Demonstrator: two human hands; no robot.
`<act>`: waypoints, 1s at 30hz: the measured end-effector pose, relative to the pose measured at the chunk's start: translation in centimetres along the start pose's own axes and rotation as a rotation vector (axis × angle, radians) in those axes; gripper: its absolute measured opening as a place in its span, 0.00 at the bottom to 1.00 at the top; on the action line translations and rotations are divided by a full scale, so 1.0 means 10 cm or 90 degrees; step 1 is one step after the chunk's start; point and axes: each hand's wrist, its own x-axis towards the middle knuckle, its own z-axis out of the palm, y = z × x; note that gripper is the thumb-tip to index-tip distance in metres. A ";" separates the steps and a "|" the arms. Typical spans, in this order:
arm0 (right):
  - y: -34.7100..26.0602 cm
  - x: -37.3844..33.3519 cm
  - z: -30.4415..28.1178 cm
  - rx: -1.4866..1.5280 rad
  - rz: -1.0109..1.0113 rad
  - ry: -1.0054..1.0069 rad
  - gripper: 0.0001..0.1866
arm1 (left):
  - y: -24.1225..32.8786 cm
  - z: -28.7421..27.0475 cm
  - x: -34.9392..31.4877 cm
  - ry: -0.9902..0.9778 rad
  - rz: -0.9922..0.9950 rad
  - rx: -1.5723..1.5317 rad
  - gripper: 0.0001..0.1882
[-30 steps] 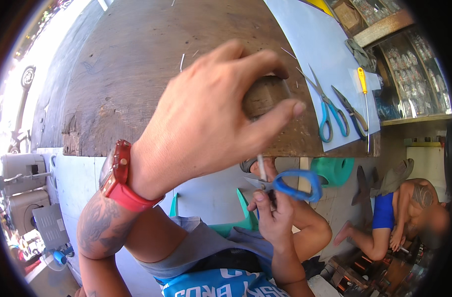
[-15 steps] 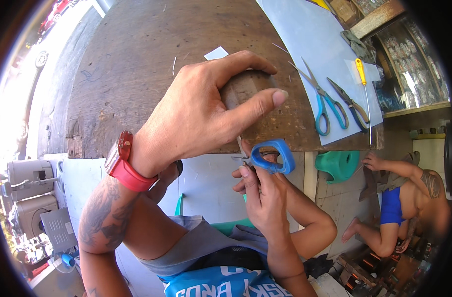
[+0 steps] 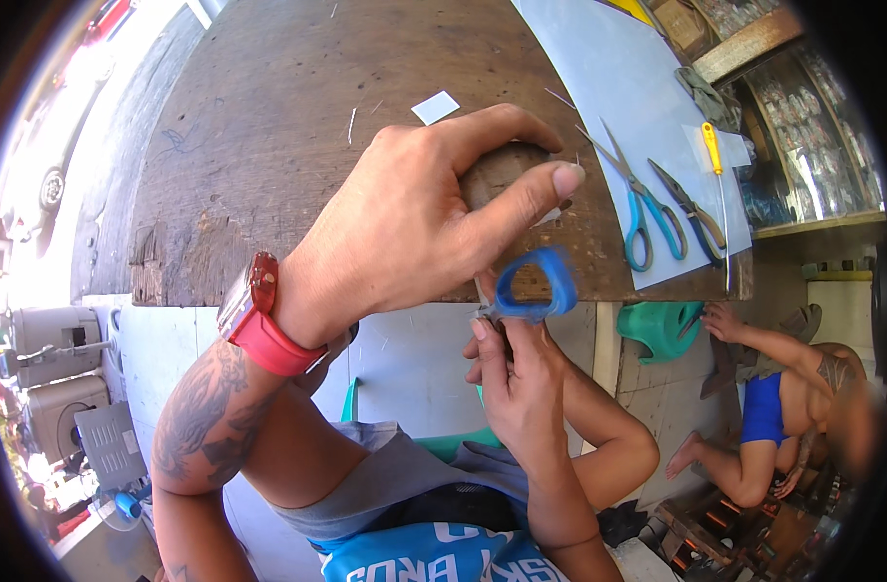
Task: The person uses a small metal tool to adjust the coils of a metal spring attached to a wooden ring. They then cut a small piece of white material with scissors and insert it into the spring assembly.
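Note:
My left hand (image 3: 419, 199) is over the near edge of the wooden table (image 3: 298, 68). Its thumb and forefinger curve round a brownish patch; what lies in the grip cannot be made out, and the other fingers are mostly hidden. A small pale scrap (image 3: 550, 215) shows just below the thumb. Close under that palm, my right hand (image 3: 516, 378) is closed on scissors with a blue loop handle (image 3: 567, 286), blurred by motion. Only a short metal part of them shows; the blades are largely hidden. A white square piece (image 3: 436, 108) lies beyond my left hand.
On a pale sheet (image 3: 599, 58) at the right lie teal-handled scissors (image 3: 638, 209), pliers (image 3: 691, 209) and a yellow-handled screwdriver (image 3: 711, 145). Thin slivers are scattered on the wood. A green stool (image 3: 657, 330) and another person (image 3: 803, 388) are at the right, below a glass-fronted cabinet (image 3: 803, 126).
My left hand has shifted slightly right. The blue handle has swung upward, close to the table edge, and the pale scrap now shows under my thumb. At the right, the other person's hand moved slightly.

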 end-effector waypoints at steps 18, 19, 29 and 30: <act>0.01 -0.19 -0.14 0.121 0.089 0.028 0.11 | 0.00 0.01 0.02 0.018 0.015 0.040 0.26; -0.01 -0.19 -0.15 0.109 0.098 0.031 0.11 | 0.00 0.01 0.01 0.014 0.009 0.032 0.26; -0.05 0.04 -0.03 -0.048 0.032 0.013 0.10 | 0.00 -0.02 0.01 -0.001 -0.016 0.011 0.32; -0.06 0.05 -0.02 -0.056 0.013 0.022 0.10 | -0.01 -0.02 0.02 -0.004 -0.010 0.013 0.32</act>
